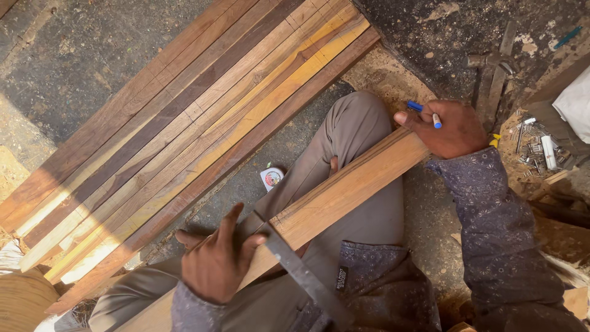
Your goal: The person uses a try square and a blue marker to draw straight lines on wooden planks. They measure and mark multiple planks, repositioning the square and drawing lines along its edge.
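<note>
Worker squares a wooden strip (344,187) across the lap

Left hand (215,261) presses a metal square (301,273) flat, fingers spread; right hand (452,129) steadies the far end, clenching a blue pen (425,112); marking judged under way

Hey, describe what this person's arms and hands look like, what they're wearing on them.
Both hands are bare: no gloves, and no rings or watch that show. The left hand and right hand come out of long sleeves of dark blue-grey cloth with a fine pale pattern, reaching to the wrists. The right sleeve looks dusty and creased.
</note>
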